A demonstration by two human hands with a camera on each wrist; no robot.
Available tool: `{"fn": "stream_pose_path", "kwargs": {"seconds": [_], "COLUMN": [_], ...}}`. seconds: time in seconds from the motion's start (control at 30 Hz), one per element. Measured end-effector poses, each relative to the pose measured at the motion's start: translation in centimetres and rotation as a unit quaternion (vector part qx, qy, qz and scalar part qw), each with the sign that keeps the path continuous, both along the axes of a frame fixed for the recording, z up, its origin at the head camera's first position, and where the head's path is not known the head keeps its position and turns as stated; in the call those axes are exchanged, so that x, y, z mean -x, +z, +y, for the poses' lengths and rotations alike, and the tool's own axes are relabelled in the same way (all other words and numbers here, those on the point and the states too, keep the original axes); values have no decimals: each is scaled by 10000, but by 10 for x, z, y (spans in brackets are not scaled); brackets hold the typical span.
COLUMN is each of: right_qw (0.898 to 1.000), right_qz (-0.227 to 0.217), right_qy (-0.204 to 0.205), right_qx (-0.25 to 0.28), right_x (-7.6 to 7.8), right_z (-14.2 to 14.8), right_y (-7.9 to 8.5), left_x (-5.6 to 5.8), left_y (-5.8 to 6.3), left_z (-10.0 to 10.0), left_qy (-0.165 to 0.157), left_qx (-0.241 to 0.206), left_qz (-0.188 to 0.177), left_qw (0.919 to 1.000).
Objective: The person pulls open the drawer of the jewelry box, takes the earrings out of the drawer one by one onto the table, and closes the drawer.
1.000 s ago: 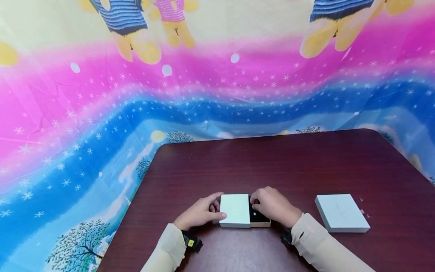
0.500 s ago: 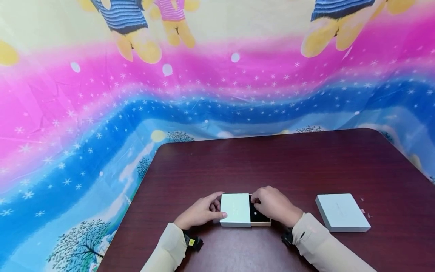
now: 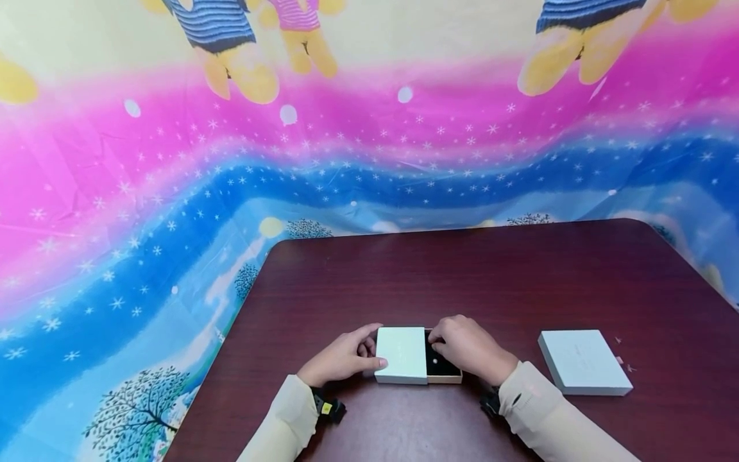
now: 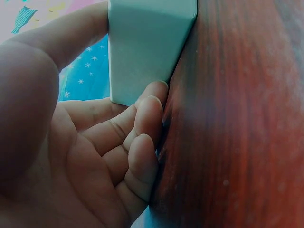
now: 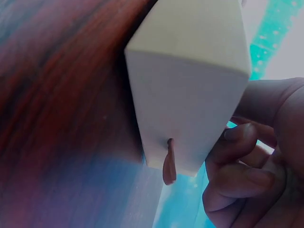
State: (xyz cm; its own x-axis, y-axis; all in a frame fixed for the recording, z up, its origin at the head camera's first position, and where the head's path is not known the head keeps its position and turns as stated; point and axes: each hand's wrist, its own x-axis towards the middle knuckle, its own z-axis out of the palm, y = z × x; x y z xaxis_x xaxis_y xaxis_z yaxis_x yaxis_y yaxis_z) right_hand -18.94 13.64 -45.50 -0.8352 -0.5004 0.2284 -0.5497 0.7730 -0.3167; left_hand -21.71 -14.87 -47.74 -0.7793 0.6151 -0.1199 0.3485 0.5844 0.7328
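A small white drawer-style jewellery box [image 3: 401, 355] lies near the table's front, its tray [image 3: 444, 379] slid partly out to the right. Black padding [image 3: 441, 367] lines the tray, and one tiny pale stud [image 3: 435, 360] sits on it. My left hand [image 3: 340, 359] grips the box's left end between thumb and forefinger, its other fingers curled beside it. Over the tray's far part, my right hand [image 3: 470, 346] dips its fingertips to the padding. Whatever they pinch is hidden. In the right wrist view, a short ribbon pull [image 5: 170, 164] hangs from the tray's end.
A second white box [image 3: 584, 361] lies closed to the right, beyond my right forearm. Beside it are two tiny pale pieces, too small to identify, and a pinkish tab. A printed curtain [image 3: 369, 141] hangs behind the dark wooden table [image 3: 462, 276].
The view shifts slightly. Both hands keep nearly the same places on the jewellery box, and the tray stays slid out by the same amount.
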Motion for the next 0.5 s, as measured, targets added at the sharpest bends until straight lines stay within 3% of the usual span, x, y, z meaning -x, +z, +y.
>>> {"fn": "stream_pose_path", "kwargs": {"seconds": [0.27, 0.5], "right_qw": [10000, 9996], "right_qz": [64, -99], "right_qy": [2, -270], "right_qx": [11, 38], "right_x": [-1, -1], "right_z": [0, -1], "right_y": [1, 1], "left_x": [1, 1], "left_y": [-1, -1], "left_z": [-1, -1], "left_qy": [-21, -23], "left_qx": [-23, -46], "left_qz": [34, 10], "left_qw": [10000, 10000]}}
